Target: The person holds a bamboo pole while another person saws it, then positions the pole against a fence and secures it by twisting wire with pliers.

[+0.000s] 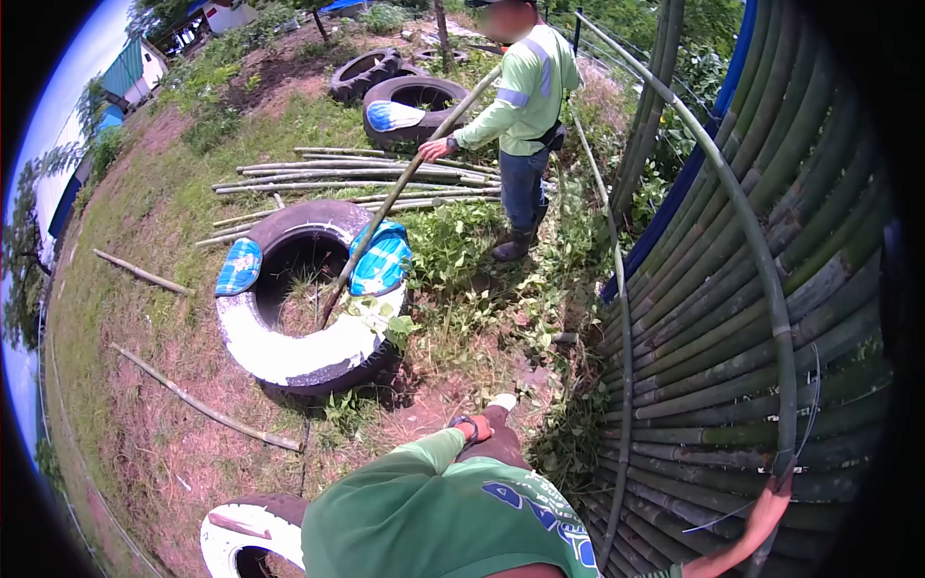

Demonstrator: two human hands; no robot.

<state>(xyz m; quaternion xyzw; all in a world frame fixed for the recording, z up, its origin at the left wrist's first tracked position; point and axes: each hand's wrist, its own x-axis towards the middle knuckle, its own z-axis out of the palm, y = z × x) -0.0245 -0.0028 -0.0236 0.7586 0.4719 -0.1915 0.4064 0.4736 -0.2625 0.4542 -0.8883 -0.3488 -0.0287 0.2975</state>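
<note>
My right hand (pixel 779 489) is closed at a long curved bamboo pole (pixel 771 279), which runs across the bamboo wall (pixel 732 356). A thin wire (pixel 816 385) passes through my fingers there, its loose ends sticking out above and to the left. My left hand (pixel 479 427), with a dark band at its wrist, lies on my brown trouser leg (pixel 504 445) and holds nothing that I can see; its fingers are small in view. A second pole (pixel 624 366) runs upright along the wall's left side.
A person in a light green shirt (pixel 528 96) holds a long bamboo pole (pixel 400 183) slanting into a partly white-painted tyre (pixel 260 337). Another white tyre (pixel 217 544) lies at lower left. Bamboo poles (pixel 337 178) are piled behind, with more tyres (pixel 385 125). Single poles (pixel 207 405) lie on the grass.
</note>
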